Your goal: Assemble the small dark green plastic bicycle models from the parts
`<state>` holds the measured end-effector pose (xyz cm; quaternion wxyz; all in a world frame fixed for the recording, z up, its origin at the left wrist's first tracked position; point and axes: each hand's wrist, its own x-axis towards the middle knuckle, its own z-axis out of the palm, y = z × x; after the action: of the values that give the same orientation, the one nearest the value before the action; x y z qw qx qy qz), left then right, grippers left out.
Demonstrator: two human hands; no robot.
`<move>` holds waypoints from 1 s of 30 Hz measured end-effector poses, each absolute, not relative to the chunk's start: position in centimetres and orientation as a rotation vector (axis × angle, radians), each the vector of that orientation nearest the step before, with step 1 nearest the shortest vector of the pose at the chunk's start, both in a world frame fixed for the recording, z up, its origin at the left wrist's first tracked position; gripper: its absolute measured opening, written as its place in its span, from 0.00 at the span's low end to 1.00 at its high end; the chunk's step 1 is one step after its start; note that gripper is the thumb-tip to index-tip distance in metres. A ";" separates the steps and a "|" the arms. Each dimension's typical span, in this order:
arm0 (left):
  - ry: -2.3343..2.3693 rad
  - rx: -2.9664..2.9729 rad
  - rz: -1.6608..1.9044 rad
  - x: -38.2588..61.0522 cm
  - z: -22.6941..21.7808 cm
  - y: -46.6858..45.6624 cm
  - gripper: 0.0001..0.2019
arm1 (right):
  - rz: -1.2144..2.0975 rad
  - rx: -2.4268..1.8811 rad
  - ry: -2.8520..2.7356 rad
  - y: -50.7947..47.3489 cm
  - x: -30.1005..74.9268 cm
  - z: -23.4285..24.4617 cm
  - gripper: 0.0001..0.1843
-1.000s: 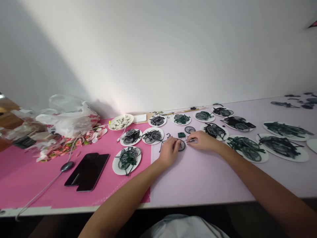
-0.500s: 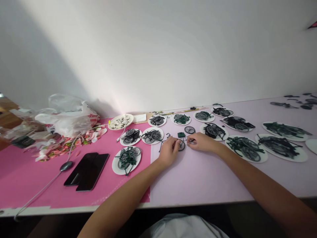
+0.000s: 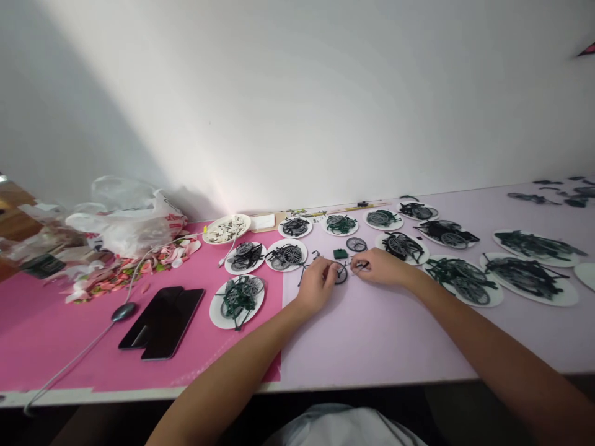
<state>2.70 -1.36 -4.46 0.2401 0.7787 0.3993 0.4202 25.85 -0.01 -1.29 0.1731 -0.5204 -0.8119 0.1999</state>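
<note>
My left hand (image 3: 317,284) is closed over a partly built miniature bicycle (image 3: 342,274) on the pale table. One dark spoked wheel shows to the right of the fingers and thin dark bars to the left; the hand covers the rest. Just right of that wheel, my right hand (image 3: 377,266) pinches a small thin dark piece (image 3: 362,265), its kind too small to make out. Beyond the hands lie a loose toy wheel (image 3: 356,244), a small green box-shaped piece (image 3: 340,253) and a small bent dark part (image 3: 316,254).
Several white plates of bicycle parts, such as this plate (image 3: 216,314), surround the work. To the left are two dark phones or tablets (image 3: 174,322), a mouse (image 3: 124,311) with its cable, petal-like pieces (image 3: 111,279), a plastic bag (image 3: 130,217) and a bowl (image 3: 207,238) of pale bits.
The fingers of my right hand have shifted slightly around the small dark piece. My left hand stays in place on the bicycle.
</note>
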 end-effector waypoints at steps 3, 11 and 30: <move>1.095 2.130 1.153 2.7 -4.4 -1.4 0.14 | 0.633 -1.437 -2.310 0.3 26.2 -1.4 0.11; 1.081 2.124 1.168 2.7 -4.7 -1.2 0.14 | 0.667 -1.380 -2.376 0.4 26.3 -1.4 0.11; 1.095 2.128 1.153 2.7 -4.6 -1.3 0.14 | 0.687 -1.342 -2.384 0.4 26.2 -1.7 0.12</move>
<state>2.67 -1.30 -4.58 0.2401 0.7777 0.4001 0.4212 26.23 0.41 -1.69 0.1598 -0.4698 -0.8343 0.2403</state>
